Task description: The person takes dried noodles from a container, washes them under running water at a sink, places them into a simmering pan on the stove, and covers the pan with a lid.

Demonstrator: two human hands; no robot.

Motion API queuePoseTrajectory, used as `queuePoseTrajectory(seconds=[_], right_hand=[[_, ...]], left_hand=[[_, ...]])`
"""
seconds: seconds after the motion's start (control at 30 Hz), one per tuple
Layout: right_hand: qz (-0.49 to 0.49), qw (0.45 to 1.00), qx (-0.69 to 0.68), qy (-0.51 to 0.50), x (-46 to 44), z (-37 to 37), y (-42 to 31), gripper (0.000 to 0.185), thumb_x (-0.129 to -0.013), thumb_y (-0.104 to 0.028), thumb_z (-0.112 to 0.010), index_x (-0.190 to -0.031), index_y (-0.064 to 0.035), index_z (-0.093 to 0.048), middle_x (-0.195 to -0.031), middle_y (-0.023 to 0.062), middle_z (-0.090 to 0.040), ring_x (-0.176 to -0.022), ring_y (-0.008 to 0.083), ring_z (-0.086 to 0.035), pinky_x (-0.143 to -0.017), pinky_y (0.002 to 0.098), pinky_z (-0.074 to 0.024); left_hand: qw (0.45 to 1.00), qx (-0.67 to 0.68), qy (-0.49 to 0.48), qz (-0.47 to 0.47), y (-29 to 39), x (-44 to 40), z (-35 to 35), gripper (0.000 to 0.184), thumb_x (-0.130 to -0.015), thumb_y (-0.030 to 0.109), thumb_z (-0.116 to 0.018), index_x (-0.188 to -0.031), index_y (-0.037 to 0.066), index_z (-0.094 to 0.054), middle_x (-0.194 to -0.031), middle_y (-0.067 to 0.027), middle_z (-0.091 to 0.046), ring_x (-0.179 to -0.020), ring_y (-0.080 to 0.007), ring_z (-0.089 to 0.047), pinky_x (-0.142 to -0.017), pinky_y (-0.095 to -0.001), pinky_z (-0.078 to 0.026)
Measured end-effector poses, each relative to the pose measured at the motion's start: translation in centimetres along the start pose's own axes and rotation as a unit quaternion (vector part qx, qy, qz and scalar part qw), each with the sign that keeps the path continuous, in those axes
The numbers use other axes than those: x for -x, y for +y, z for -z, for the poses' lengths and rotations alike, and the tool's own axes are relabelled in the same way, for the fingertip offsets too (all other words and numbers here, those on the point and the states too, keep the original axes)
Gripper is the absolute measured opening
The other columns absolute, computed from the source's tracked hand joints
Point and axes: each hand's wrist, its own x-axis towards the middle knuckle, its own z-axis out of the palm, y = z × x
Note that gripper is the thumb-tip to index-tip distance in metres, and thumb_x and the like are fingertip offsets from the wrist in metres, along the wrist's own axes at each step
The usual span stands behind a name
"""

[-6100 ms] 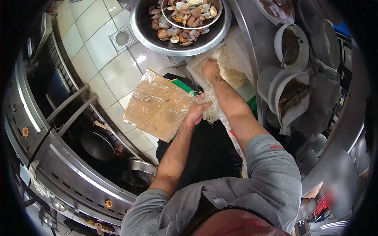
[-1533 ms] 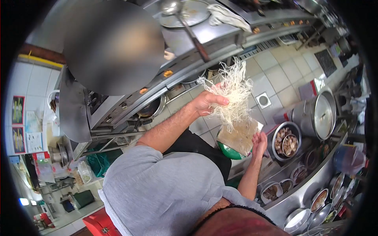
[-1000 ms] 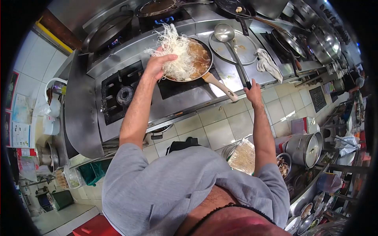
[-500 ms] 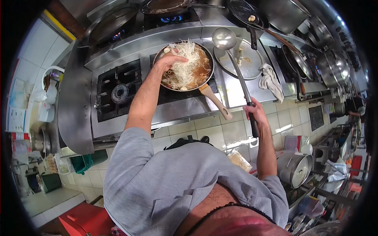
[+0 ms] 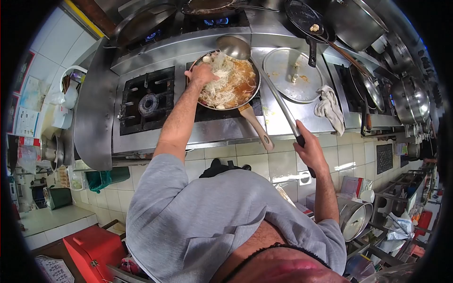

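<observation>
A frying pan (image 5: 256, 125) with a pale handle sits on a burner, filled with brown sauce and thin white noodles (image 5: 227, 75). My left hand (image 5: 202, 74) rests on the noodles at the pan's left side, thumb stretched out and apart from the fingers, which are partly hidden. Some pale strands near it are blurred. In my right hand (image 5: 310, 150) is the black grip of a long ladle (image 5: 277, 96). The ladle's bowl hangs over the far rim of the pan, seen from its rounded side.
A round metal lid (image 5: 293, 78) lies right of the pan, beside a crumpled cloth (image 5: 329, 108). An unlit burner (image 5: 148, 103) is at left. Two burners behind have blue flames under pans (image 5: 146, 23). A black skillet (image 5: 302, 21) stands at the back right.
The noodle heap has sunk and spread lower in the pan, with my left hand still at it. The ladle's bowl has swung left, from above the lid to the pan's far rim.
</observation>
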Motion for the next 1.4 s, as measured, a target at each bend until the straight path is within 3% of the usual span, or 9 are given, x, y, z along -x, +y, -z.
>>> queuePoseTrajectory(seconds=[0.13,0.23,0.4,0.57,0.8,0.93,1.1,1.2,1.4], right_hand=[[-0.093,0.991,0.065,-0.073,-2.4,-0.8,-2.6,0.067,-0.071,0.004,-0.056,-0.133,-0.0092,-0.035,-0.09,0.0162,-0.056,-0.083,0.0344,-0.056,-0.07,0.041,-0.046],[-0.089,0.978,0.153,-0.108,-2.8,-1.3,-2.4,0.066,-0.072,0.002,-0.054,-0.134,-0.0121,-0.035,-0.088,0.0146,-0.055,-0.08,0.0338,-0.057,-0.069,0.0428,-0.0464],[-0.111,0.969,0.194,-0.108,-2.6,0.9,-3.4,0.068,-0.073,0.001,-0.054,-0.135,-0.0155,-0.033,-0.089,0.0132,-0.055,-0.076,0.0323,-0.058,-0.068,0.0425,-0.0475],[-0.119,0.968,0.206,-0.076,-4.0,-1.7,-4.3,0.07,-0.071,0.003,-0.056,-0.135,-0.0155,-0.034,-0.089,0.0152,-0.055,-0.078,0.0343,-0.057,-0.069,0.043,-0.0451],[-0.112,0.974,0.184,-0.068,-3.5,-0.9,-5.2,0.069,-0.071,0.004,-0.054,-0.135,-0.0148,-0.035,-0.088,0.0147,-0.056,-0.079,0.0333,-0.057,-0.068,0.0426,-0.0464],[-0.1,0.984,0.127,-0.081,-2.7,-0.4,-7.8,0.07,-0.072,0.003,-0.055,-0.136,-0.0156,-0.033,-0.086,0.0151,-0.055,-0.075,0.0336,-0.058,-0.067,0.0427,-0.047],[-0.04,0.981,0.158,-0.105,-1.8,-3.5,-6.7,0.069,-0.073,0.002,-0.052,-0.136,-0.0197,-0.033,-0.087,0.016,-0.055,-0.07,0.0338,-0.059,-0.065,0.0429,-0.0493],[-0.034,0.96,0.231,-0.157,-2.0,-5.3,-5.6,0.072,-0.072,0.003,-0.051,-0.136,-0.0227,-0.033,-0.084,0.0153,-0.054,-0.068,0.0327,-0.06,-0.061,0.0429,-0.0502],[0.011,0.939,0.315,-0.141,-4.0,-2.3,-5.5,0.076,-0.069,0.006,-0.052,-0.135,-0.0253,-0.034,-0.082,0.0088,-0.054,-0.061,0.0257,-0.06,-0.052,0.0373,-0.0492]], left_hand=[[0.994,-0.025,-0.107,0.006,0.3,0.4,0.4,0.07,-0.058,0.039,-0.078,-0.121,0.019,-0.055,-0.119,-0.01,-0.056,-0.119,-0.0282,-0.044,-0.097,-0.0588,-0.018],[0.995,-0.025,0.076,-0.053,-0.9,1.3,0.4,0.061,-0.059,0.032,-0.079,-0.115,0.021,-0.058,-0.111,-0.006,-0.057,-0.111,-0.0244,-0.044,-0.088,-0.0495,-0.025],[0.975,-0.083,0.161,-0.127,-1.7,1.5,-0.7,0.041,-0.063,0.03,-0.077,-0.102,0.023,-0.066,-0.098,-0.0034,-0.054,-0.107,-0.0235,-0.038,-0.087,-0.0492,-0.024],[0.984,-0.121,0.09,-0.098,-2.4,-1.0,-2.6,0.017,-0.066,0.028,-0.074,-0.08,0.018,-0.071,-0.097,-0.0032,-0.058,-0.104,-0.026,-0.042,-0.082,-0.0502,-0.025],[0.992,-0.068,-0.021,-0.102,-2.4,-1.3,-0.9,0.016,-0.076,0.017,-0.06,-0.09,0.013,-0.069,-0.098,-0.0073,-0.064,-0.108,-0.0278,-0.046,-0.083,-0.0488,-0.027],[0.985,0.125,0.096,-0.073,-5.1,2.3,2.6,0.025,-0.074,0.015,-0.059,-0.097,0.023,-0.067,-0.101,-0.0035,-0.062,-0.104,-0.0254,-0.049,-0.084,-0.0475,-0.027],[0.904,0.277,0.325,-0.03,-8.2,8.6,2.9,0.029,-0.072,0.011,-0.059,-0.101,0.015,-0.062,-0.098,-0.003,-0.057,-0.086,-0.0212,-0.054,-0.082,-0.0389,-0.038],[0.812,0.493,0.312,-0.006,-8.3,12.5,-1.7,0.028,-0.072,0.004,-0.063,-0.099,0.007,-0.059,-0.092,-0.0018,-0.055,-0.079,-0.0135,-0.051,-0.076,-0.0278,-0.042],[0.704,0.692,-0.12,0.103,-1.8,22.7,-8.8,0.038,-0.079,0.015,-0.064,-0.113,0.007,-0.047,-0.096,-0.0019,-0.054,-0.087,-0.013,-0.052,-0.075,-0.0277,-0.043]])
